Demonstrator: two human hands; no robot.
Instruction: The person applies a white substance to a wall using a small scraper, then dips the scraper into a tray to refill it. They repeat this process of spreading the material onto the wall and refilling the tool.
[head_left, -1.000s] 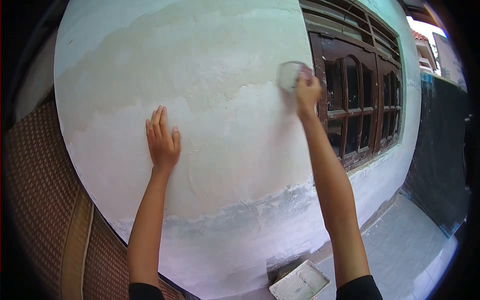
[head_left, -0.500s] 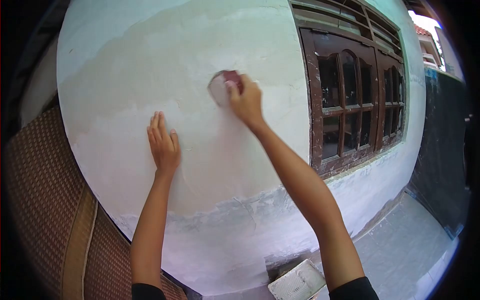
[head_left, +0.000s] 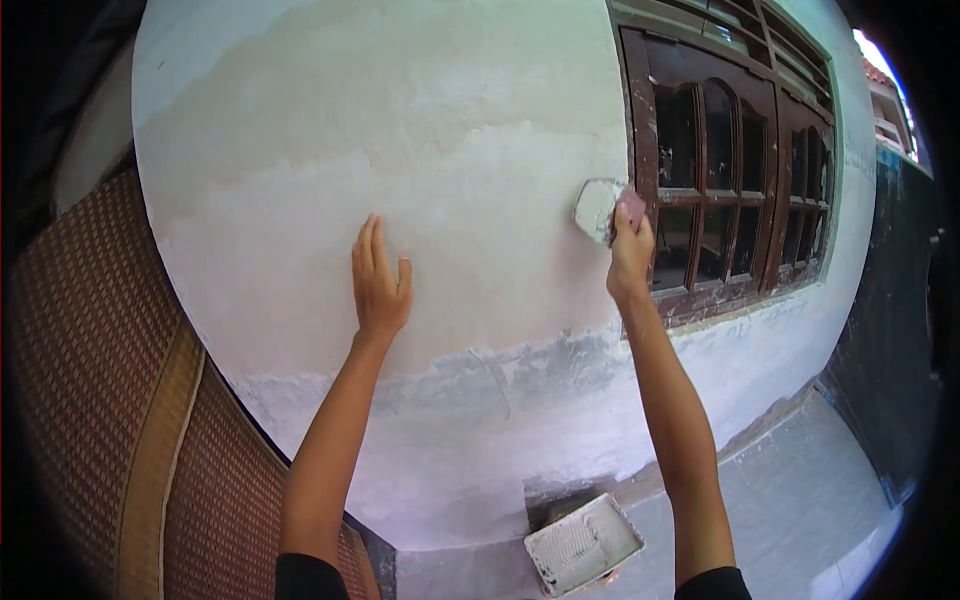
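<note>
My right hand [head_left: 628,268] grips the reddish handle of a wide paintbrush [head_left: 598,207]. The brush's head is coated white and is held at the wall [head_left: 480,250], just left of the window frame. Further left, my left hand [head_left: 380,285] has its fingers stretched out, palm toward the wall, with nothing in it. Whether that palm presses on the surface is hard to see. The wall shows whiter patches over a beige-grey area, with a rough grey band lower down.
A brown wooden window [head_left: 710,170] with paint specks is set in the wall on the right. A white-smeared paint tray [head_left: 585,545] rests on the tiled floor [head_left: 800,480] below. A woven brown panel [head_left: 90,370] stands at the left, a dark panel [head_left: 890,310] at the far right.
My right hand has moved the paintbrush right and down across the wall to beside the window frame. My view has shifted somewhat; my left hand keeps its outstretched pose.
</note>
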